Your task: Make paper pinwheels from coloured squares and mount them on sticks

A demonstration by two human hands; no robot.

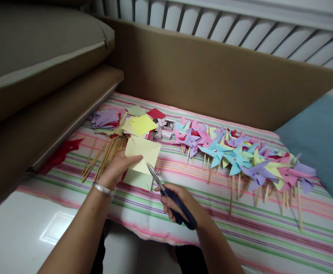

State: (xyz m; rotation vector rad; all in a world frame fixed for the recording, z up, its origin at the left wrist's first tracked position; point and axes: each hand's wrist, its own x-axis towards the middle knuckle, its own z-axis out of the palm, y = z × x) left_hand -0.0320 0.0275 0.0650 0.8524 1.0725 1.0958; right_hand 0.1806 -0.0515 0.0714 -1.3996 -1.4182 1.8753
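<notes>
My left hand, with a silver bracelet at the wrist, pinches a pale yellow paper square at its left side and holds it just above the striped cloth. My right hand grips blue-handled scissors. Their metal blades point up and left and meet the paper's lower right edge. A light green sheet lies under the yellow one.
A bundle of wooden sticks lies left of my hands. Behind are loose paper squares and purple pieces. Several finished paper pinwheels stretch to the right. Brown cushions stand left, a blue cushion right.
</notes>
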